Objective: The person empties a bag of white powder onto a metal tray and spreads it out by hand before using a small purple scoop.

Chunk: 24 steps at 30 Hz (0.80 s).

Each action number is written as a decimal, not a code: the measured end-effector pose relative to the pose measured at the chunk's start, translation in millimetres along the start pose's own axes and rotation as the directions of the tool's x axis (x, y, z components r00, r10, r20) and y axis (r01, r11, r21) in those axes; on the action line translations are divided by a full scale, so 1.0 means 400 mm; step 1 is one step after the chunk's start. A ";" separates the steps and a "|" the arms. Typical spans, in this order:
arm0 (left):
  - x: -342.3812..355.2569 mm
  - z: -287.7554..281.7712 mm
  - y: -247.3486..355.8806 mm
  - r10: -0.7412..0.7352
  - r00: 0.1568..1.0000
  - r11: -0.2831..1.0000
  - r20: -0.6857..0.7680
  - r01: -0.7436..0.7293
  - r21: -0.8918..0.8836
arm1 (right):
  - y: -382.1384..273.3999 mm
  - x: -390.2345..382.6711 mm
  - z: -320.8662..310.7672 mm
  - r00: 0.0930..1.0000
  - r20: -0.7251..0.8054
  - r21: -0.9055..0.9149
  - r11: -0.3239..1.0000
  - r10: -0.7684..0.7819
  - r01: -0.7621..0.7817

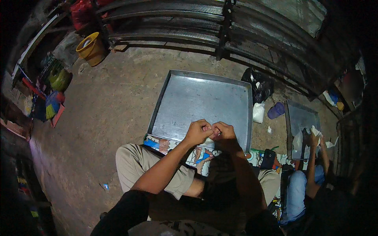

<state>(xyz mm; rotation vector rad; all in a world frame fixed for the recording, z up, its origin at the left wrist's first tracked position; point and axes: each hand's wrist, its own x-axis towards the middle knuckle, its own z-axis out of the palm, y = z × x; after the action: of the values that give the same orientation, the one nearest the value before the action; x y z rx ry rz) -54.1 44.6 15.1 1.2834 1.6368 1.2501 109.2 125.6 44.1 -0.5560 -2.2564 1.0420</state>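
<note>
My left hand [197, 133] and my right hand [225, 136] meet over the near edge of a large, shallow metal tray [202, 96]. Both hands are closed, with the fingertips pinched together and almost touching each other. Whatever lies between the fingers is too small and hidden to name. Just below the hands a pale patch [207, 141] shows, and I cannot tell what it is. The tray lies on the floor in front of my crossed legs, its near side on a colourful patterned mat [202, 159].
A co-worker's hands [318, 138] hold something white over a smaller tray [303, 114] at the right. Between the trays are a black plastic bag [258, 87], a white bag [258, 113] and a purple cup [276, 111]. A phone [268, 159] lies by my right knee. A yellow bucket [91, 50] stands far left; racks [169, 29] line the back.
</note>
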 end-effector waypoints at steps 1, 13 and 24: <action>0.000 0.004 -0.004 -0.012 1.000 1.000 0.001 0.012 -0.014 | -0.005 -0.001 0.003 1.000 -0.001 0.012 1.000 0.023 -0.023; 0.010 -0.006 -0.063 -0.129 0.978 0.939 0.166 0.175 -0.297 | -0.003 -0.027 0.002 0.993 -0.072 0.038 0.995 0.092 -0.089; -0.007 -0.014 -0.020 0.058 0.996 0.998 0.074 -0.059 0.014 | -0.054 -0.032 -0.016 0.995 0.031 -0.128 0.987 0.100 -0.095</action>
<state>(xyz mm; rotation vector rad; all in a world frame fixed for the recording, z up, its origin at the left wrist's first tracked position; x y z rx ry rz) -60.7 40.1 8.8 1.3802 1.5708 1.2111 120.3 108.3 60.1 -0.7128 -2.3605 0.9677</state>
